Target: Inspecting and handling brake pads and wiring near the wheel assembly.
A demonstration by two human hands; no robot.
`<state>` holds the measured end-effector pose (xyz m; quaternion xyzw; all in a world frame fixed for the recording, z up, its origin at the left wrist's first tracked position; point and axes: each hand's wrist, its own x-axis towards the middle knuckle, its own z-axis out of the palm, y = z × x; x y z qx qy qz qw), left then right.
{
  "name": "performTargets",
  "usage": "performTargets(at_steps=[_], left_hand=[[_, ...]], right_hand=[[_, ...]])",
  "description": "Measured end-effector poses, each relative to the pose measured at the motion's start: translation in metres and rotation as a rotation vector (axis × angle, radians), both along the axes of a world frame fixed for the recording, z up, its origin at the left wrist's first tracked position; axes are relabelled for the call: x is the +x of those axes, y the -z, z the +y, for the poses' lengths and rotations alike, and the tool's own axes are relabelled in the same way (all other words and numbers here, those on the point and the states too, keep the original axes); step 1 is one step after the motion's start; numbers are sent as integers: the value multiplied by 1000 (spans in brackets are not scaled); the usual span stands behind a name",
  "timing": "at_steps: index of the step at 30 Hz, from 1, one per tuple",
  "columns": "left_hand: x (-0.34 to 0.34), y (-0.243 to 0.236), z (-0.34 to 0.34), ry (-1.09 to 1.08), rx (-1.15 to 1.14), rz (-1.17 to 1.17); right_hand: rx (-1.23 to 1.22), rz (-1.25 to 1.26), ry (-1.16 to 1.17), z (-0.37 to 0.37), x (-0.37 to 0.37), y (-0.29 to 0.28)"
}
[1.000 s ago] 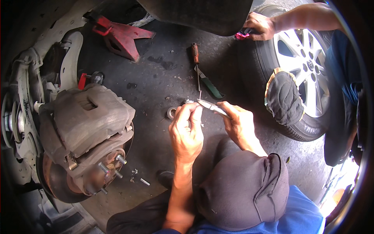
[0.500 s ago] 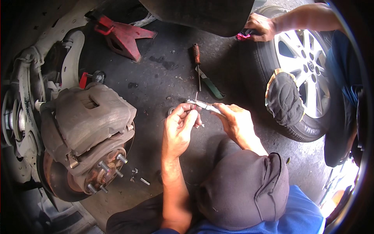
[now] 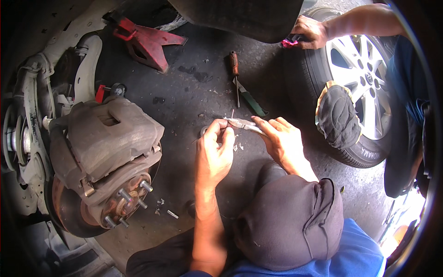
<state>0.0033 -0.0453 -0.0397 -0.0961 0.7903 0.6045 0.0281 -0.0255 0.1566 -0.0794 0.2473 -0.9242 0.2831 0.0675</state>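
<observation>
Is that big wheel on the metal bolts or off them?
Off: the bolts stick out bare, and the wheel is over on the right.

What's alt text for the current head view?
A person's right hand holds a silver metal tool, likely pliers, its tip beside the left hand. At left is a grey-brown metal brake caliper; on the dark floor, an orange-handled screwdriver and green-handled blade. At right, another person's hand is by a silver-spoked wheel.
</observation>
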Motion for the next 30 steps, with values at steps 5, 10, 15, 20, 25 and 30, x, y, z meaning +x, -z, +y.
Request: performTargets(at_steps=[5,10,15,20,25,30], left_hand=[[1,1,6,-73,-65,70],[0,3,8,-74,-110,105],[0,1,11,-94,-97,69],[1,-3,17,-100,-124,-2],[2,6,29,-150,-171,53],[9,14,30,-175,-147,3]], right_hand=[[-49,24,-8,-1,-1,-2],[-23,-12,-7,0,-1,-4],[45,-51,-8,3,0,-2],[-45,-32,34,1,5,9],[-72,-110,130,-8,13,19],[-46,-247,182,-7,26,33]])
